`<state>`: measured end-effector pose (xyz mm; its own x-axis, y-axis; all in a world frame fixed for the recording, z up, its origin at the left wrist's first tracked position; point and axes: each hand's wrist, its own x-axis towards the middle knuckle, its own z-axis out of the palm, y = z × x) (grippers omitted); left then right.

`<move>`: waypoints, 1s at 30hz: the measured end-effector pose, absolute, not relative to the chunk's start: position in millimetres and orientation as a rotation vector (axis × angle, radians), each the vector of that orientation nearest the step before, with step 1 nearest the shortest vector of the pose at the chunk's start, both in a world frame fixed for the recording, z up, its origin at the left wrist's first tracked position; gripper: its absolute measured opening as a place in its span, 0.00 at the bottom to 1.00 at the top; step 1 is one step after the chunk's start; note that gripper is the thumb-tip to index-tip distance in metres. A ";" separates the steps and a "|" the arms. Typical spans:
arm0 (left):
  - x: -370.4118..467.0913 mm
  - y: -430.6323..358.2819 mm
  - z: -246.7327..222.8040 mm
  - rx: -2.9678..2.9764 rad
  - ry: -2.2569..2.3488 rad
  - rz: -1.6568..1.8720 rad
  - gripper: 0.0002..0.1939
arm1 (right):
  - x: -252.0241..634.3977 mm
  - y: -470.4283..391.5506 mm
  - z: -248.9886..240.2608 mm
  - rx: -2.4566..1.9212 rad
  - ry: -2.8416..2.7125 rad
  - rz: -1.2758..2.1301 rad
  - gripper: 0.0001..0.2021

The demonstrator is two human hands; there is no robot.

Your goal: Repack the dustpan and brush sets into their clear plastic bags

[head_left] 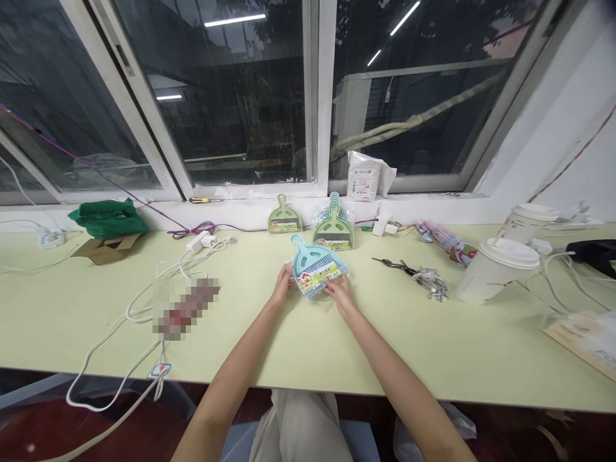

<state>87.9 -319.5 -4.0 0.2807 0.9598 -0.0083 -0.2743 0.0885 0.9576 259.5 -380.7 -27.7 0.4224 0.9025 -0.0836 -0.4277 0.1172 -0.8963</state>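
Above the table's middle I hold a light blue mini dustpan and brush set [316,266] in a transparent plastic bag with a printed label. My left hand [283,282] is closed on its left edge, the fingertips partly behind it. At the lower right of the set, my right hand [340,290] pinches it with the thumb over the label. Just behind it, a stack of similar bagged dustpan sets [333,226], green in front, leans by the window wall. One green dustpan set [283,215] stands upright to the left of that stack.
Lidded paper cups [498,269] and a bunch of keys [432,283] are on the right. White cables [132,314] and a blurred-out object [187,311] lie left. Behind them is a green cloth bag [108,218] on cardboard. A white package [364,179] rests on the sill.
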 end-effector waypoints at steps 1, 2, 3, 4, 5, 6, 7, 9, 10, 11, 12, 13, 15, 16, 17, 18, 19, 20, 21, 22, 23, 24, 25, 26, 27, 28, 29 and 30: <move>85.1 -316.7 -4.3 1.088 0.859 1.101 0.26 | 260.4 -381.2 -26.6 -1.040 -0.573 1.048 0.23; 82.1 -313.9 -4.8 1.094 0.890 1.113 0.26 | 261.6 -381.8 -25.2 -1.041 -0.580 1.049 0.22; 79.0 -310.9 -5.4 1.095 0.912 1.126 0.26 | 262.9 -382.5 -23.5 -1.041 -0.586 1.057 0.21; 75.8 -307.8 -6.0 1.087 0.932 1.144 0.26 | 264.2 -383.2 -21.5 -1.043 -0.590 1.074 0.20; 72.6 -304.5 -6.6 1.068 0.956 1.164 0.25 | 265.3 -384.1 -19.3 -1.046 -0.597 1.101 0.19; 69.5 -300.9 -6.9 1.044 0.982 1.186 0.24 | 266.2 -385.1 -16.9 -1.049 -0.610 1.137 0.18; 66.4 -296.6 -6.6 1.020 1.010 1.214 0.23 | 266.6 -386.2 -14.6 -1.050 -0.629 1.176 0.17; 60.5 -285.9 -3.0 0.997 1.064 1.257 0.21 | 266.4 -388.2 -10.3 -1.039 -0.677 1.251 0.16; 57.9 -279.5 0.6 1.014 1.080 1.254 0.20 | 265.8 -389.0 -8.4 -1.028 -0.693 1.277 0.16; 55.6 -272.6 5.4 1.048 1.084 1.233 0.19 | 265.1 -389.4 -6.8 -1.014 -0.698 1.289 0.15; 53.6 -265.4 11.3 1.093 1.078 1.194 0.19 | 264.7 -389.6 -5.5 -1.005 -0.693 1.287 0.15; 52.1 -258.4 18.0 1.141 1.067 1.139 0.19 | 264.8 -389.4 -4.3 -0.998 -0.685 1.277 0.15; 50.5 -245.9 32.5 1.223 1.065 1.036 0.21 | 267.0 -388.4 -2.8 -0.990 -0.674 1.238 0.15; 50.3 -240.8 39.6 1.257 1.096 1.022 0.23 | 269.1 -387.9 -2.4 -0.987 -0.677 1.219 0.16; 50.3 -236.8 46.1 1.298 1.141 1.049 0.26 | 271.6 -387.5 -2.3 -0.987 -0.686 1.208 0.16; 50.7 -233.6 51.9 1.351 1.182 1.105 0.29 | 274.0 -387.3 -2.5 -0.989 -0.703 1.208 0.17; 51.5 -231.2 56.6 1.410 1.204 1.166 0.33 | 276.0 -387.3 -3.1 -0.992 -0.729 1.221 0.17; 52.6 -229.4 60.1 1.472 1.195 1.199 0.35 | 277.3 -387.5 -4.0 -0.997 -0.764 1.245 0.17; 54.2 -228.1 62.4 1.531 1.158 1.174 0.36 | 277.7 -387.8 -5.0 -1.001 -0.807 1.277 0.18; 56.2 -227.1 63.6 1.580 1.106 1.085 0.36 | 277.3 -388.1 -6.2 -1.003 -0.850 1.310 0.18; 58.4 -226.2 63.7 1.612 1.058 0.956 0.33 | 276.4 -388.4 -7.3 -1.005 -0.888 1.338 0.19; 60.5 -225.1 63.2 1.635 1.024 0.827 0.30 | 275.4 -388.6 -8.3 -1.006 -0.916 1.358 0.19; 62.0 -223.8 62.4 1.659 1.013 0.735 0.27 | 274.8 -388.5 -9.2 -1.009 -0.931 1.369 0.19; 62.4 -222.0 61.9 1.690 1.041 0.704 0.24 | 274.9 -388.3 -9.8 -1.014 -0.933 1.373 0.19; 61.0 -219.6 62.2 1.724 1.102 0.727 0.22 | 276.1 -387.8 -10.3 -1.018 -0.923 1.372 0.19; 57.4 -216.7 63.8 1.753 1.185 0.786 0.22 | 278.3 -387.3 -10.6 -1.019 -0.906 1.367 0.18; 51.4 -213.2 67.0 1.772 1.276 0.860 0.22 | 281.4 -386.6 -11.0 -1.019 -0.880 1.357 0.18; 43.1 -209.3 71.7 1.774 1.354 0.942 0.22 | 285.1 -385.7 -11.3 -1.020 -0.846 1.338 0.17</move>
<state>43.1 -209.3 71.7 0.1874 0.9735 0.1311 0.4612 -0.2051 0.8633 285.1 -385.7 -11.3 0.0759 0.9942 -0.0759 -0.3576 -0.0439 -0.9328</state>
